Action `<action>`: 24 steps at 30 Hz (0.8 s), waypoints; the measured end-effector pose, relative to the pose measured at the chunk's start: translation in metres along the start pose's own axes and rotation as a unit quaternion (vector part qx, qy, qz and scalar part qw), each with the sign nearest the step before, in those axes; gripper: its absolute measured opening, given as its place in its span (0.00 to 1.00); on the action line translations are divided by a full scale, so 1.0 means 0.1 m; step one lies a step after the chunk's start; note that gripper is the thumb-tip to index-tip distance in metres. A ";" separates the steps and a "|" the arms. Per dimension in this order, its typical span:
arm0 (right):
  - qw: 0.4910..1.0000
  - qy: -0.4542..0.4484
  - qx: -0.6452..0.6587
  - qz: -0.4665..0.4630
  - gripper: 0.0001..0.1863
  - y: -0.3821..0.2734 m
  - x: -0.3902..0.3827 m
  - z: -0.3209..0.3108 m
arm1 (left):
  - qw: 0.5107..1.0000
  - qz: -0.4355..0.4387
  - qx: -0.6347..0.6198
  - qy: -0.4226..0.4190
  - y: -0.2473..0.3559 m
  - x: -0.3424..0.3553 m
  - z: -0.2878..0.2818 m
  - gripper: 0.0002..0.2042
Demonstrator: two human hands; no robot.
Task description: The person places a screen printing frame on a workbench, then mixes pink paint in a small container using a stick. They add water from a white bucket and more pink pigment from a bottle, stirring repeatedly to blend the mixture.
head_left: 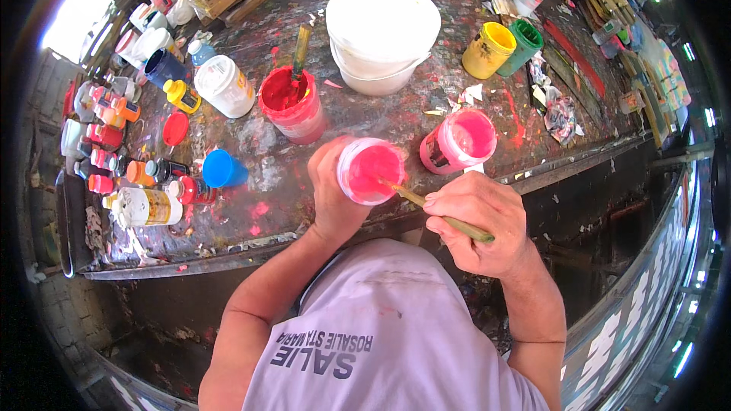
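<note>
Red tub (298, 118), white bucket (383, 27) beyond held cup (371, 173)

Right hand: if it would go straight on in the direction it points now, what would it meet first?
Most likely the pink paint container in the left hand. The brush in the right hand dips into it, but depth is unclear.

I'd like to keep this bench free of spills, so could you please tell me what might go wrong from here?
1. The left hand alone holds the open pink paint cup, so a loosened grip could spill it.
2. The brush in the right hand has its tip inside the cup; lifting it out might drip paint on the pale shirt.
3. An open pink tub stands close beyond the right hand, which could knock it.
</note>
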State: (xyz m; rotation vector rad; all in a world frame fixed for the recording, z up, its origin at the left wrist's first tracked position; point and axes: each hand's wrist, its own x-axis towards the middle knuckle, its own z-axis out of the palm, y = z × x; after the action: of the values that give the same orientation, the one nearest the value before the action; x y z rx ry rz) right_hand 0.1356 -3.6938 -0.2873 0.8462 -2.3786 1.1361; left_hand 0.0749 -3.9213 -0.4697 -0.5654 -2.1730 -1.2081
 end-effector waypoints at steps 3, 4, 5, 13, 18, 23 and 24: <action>1.000 -0.009 0.003 0.025 0.16 -0.02 0.03 0.01 | 0.996 -0.045 0.031 -0.069 0.04 -0.09 -0.23 0.61; 1.000 -0.006 0.015 0.018 0.16 -0.04 0.04 0.01 | 0.991 -0.057 0.041 -0.111 0.01 -0.08 -0.35 0.62; 0.999 -0.021 0.019 0.036 0.15 -0.06 0.05 0.01 | 0.988 -0.030 0.042 -0.144 -0.06 -0.01 -0.46 0.62; 0.997 -0.065 0.047 0.015 0.15 -0.13 0.19 0.22 | 0.957 -0.111 -0.097 -0.250 -0.33 0.41 -0.49 0.55; 0.999 0.005 -0.019 -0.029 0.15 -0.27 0.28 0.21 | 0.990 -0.131 -0.039 -0.044 -0.11 0.00 -0.24 0.52; 0.992 0.099 -0.059 -0.053 0.19 -0.68 0.16 0.03 | 0.969 -0.232 -0.071 0.040 -0.08 -0.17 -0.08 0.57; 0.992 0.095 -0.064 -0.061 0.19 -0.73 0.15 0.05 | 0.970 -0.234 -0.061 0.036 -0.08 -0.17 -0.08 0.58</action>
State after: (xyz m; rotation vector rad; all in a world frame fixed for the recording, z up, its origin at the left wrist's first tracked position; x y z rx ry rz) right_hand 0.1717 -3.7390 -0.2406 0.7913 -2.1872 0.9588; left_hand 0.0845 -3.9340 -0.4826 -0.0460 -2.2504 -1.5855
